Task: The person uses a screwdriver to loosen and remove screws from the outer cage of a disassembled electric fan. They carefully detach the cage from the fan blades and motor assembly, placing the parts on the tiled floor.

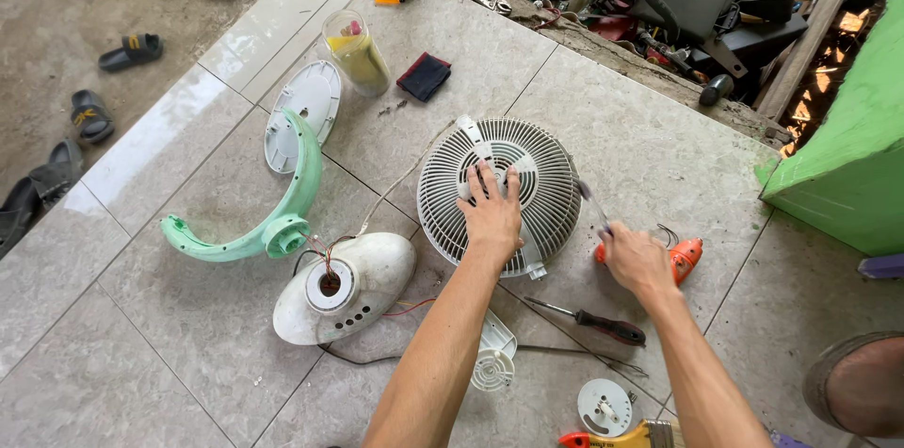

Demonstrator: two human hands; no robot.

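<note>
- Round white fan grille (541,186) lies flat on the grey tiled floor (659,128), centre of view, near the person's knee (862,387).
- Left hand (492,212) pressed palm-down on the grille's hub, fingers spread, pinning it.
- Right hand (636,260) closed around a thin tool (593,205), its tip angled at the grille's right rim; tool type too blurred to tell.
- Orange power tool (686,258) just behind the right hand; black-handled screwdriver (593,321) lies near the grille's lower edge.
- Left of the grille: white oval fan base (363,286) with loose wires (320,250), mint-green curved arm (273,212) touching it, white cover plate (306,109) beyond.
- Small white vented part (493,358) between the forearms.
- Risk, as I judge it: the tip could slip off the rim and jab the left hand, since it sits close; prying hard could snap the thin plastic ribs.
</note>
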